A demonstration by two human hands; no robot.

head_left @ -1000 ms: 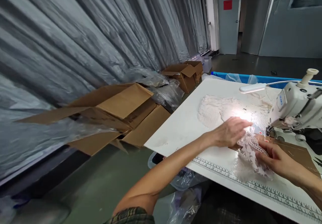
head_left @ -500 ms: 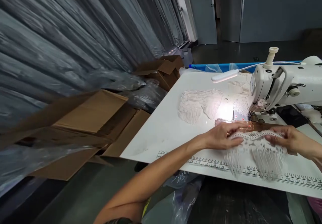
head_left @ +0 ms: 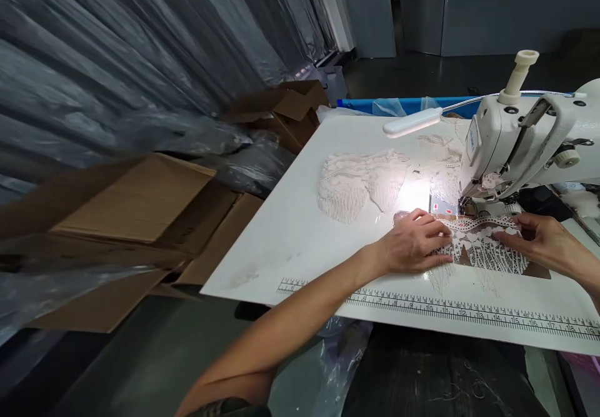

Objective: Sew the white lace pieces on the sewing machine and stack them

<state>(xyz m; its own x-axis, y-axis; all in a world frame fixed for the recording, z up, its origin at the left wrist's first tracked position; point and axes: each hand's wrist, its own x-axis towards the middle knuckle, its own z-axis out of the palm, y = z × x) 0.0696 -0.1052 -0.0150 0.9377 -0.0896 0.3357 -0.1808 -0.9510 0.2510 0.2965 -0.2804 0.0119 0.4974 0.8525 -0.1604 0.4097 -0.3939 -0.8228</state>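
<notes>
From my end, I see the lace piece (head_left: 499, 251) lying spread across the brown plate (head_left: 537, 271), where half a second ago it hung bunched between both hands, clear of that surface. Its scalloped top edge now runs just beside the presser foot (head_left: 463, 204) of the sewing machine (head_left: 490, 139), and its fringe trails past the plate onto the white table (head_left: 262, 242), short of the printed ruler (head_left: 422, 306). I read this as a change from handling the lace loose to having it laid out straight by the needle.

My left hand (head_left: 415, 242) rests palm down on the near-left end, fingers lightly spread. My right hand (head_left: 546, 242) is at the other end, thumb and forefinger apart on the lace; I can't tell from this view whether it grips. The other lace pieces (head_left: 363, 185) stay put beyond my left hand.
</notes>
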